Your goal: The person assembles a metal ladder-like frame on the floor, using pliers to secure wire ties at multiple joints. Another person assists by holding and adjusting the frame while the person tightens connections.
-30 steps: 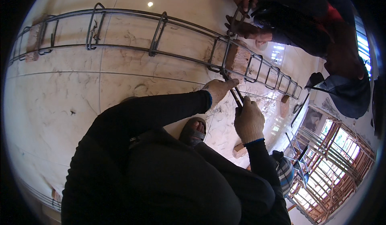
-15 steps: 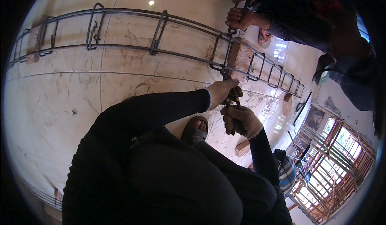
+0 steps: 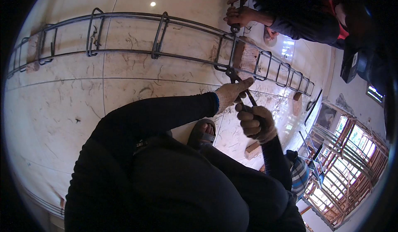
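Note:
A long cage of steel bars with rectangular stirrups (image 3: 157,37) lies across the tiled floor on brick blocks. My left hand (image 3: 230,93), in a light work glove, pinches the shaft of a thin metal tying tool (image 3: 240,87) whose tip meets a stirrup on the near bar. My right hand (image 3: 256,123), also gloved, is closed around the tool's lower end. Both hands sit close together just below the cage.
Another person (image 3: 298,12) crouches across the cage with both hands on a stirrup. Brick blocks (image 3: 247,58) prop the cage. My sandalled foot (image 3: 202,133) is on the floor. A window frame (image 3: 344,165) and a loose brick (image 3: 252,150) lie to the right.
My right hand has slid down and curled tighter around the tool. My left hand has shifted slightly along the shaft. The other person's hands moved left over the cage.

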`<state>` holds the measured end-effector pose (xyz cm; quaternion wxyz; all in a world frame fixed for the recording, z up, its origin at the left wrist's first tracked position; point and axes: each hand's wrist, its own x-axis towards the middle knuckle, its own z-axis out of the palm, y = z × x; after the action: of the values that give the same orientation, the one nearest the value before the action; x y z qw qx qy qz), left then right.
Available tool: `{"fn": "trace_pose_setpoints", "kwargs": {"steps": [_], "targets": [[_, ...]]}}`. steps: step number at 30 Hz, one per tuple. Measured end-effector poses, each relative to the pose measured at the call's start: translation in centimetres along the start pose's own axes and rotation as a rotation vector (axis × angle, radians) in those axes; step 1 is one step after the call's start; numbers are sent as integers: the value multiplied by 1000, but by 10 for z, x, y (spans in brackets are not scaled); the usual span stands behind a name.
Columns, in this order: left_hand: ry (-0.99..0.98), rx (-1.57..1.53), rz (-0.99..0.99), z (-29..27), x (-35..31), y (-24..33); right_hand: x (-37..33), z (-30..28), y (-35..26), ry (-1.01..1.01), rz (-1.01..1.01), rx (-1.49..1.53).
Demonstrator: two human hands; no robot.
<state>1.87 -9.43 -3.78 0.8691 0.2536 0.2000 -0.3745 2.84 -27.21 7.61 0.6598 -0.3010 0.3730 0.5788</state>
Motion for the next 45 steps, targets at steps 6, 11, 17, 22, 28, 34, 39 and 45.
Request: {"fn": "trace_pose_setpoints", "kwargs": {"steps": [6,11,17,22,28,34,39,45], "targets": [[42,234,-77,-34,1,-10,32,20,45,274,-186,-380],[49,175,-124,-47,-1,-26,59,-12,69,-51,-206,4],[-19,231,-35,-52,-30,-22,64,-39,101,-61,-167,-137],[-159,177,182,-72,-32,-35,53,-19,94,-157,-145,17],[-126,108,345,-75,-32,-41,55,-17,92,-341,-191,-114],[-154,186,382,-79,-33,-16,49,3,87,-379,-182,-356],[274,89,478,-82,-39,-13,27,17,84,-105,-376,-942],[582,533,670,-95,-51,3,41,-23,92,668,-1064,-474]]}}
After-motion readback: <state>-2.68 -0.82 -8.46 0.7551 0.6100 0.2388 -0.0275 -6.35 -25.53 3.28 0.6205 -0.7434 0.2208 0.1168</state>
